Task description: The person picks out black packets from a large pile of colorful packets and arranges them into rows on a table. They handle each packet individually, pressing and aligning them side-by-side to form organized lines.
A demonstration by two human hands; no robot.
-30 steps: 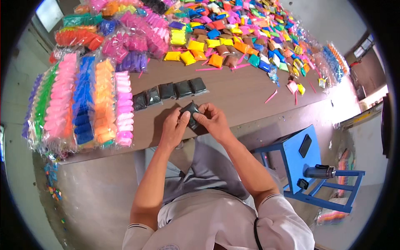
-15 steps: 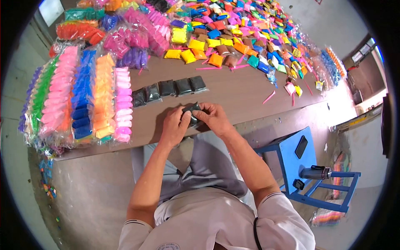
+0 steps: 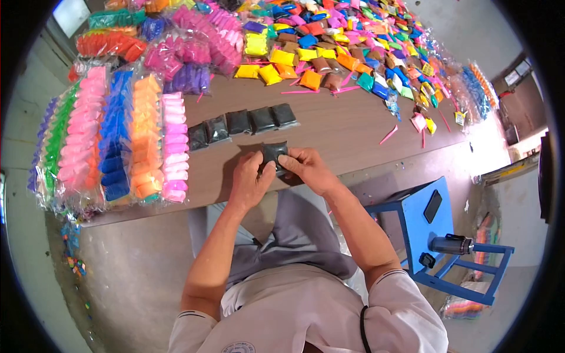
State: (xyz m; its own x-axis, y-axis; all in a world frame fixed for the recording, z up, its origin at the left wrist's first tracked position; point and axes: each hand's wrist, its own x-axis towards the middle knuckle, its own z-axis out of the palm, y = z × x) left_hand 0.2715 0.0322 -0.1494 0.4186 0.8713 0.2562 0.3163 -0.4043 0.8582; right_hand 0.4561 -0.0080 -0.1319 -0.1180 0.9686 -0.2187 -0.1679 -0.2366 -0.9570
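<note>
1. While both hands meet over the near edge of the wooden table, a black packet sits pinched between them, just above the person's lap.
2. Left hand closes on the packet from its 8 o'clock side, thumb pressed to the dark film, fingers curled beneath.
3. Right hand grips it from 4 o'clock, thumb tip flat on the front.
4. At 12 o'clock of the hands, near them, lies a row of black packets, side by side.
5. At 9 o'clock stand bagged stacks of coloured packets; loose coloured packets spread toward 1 o'clock.
6. At 4 o'clock, off the table, a blue stool carries a phone.
</note>
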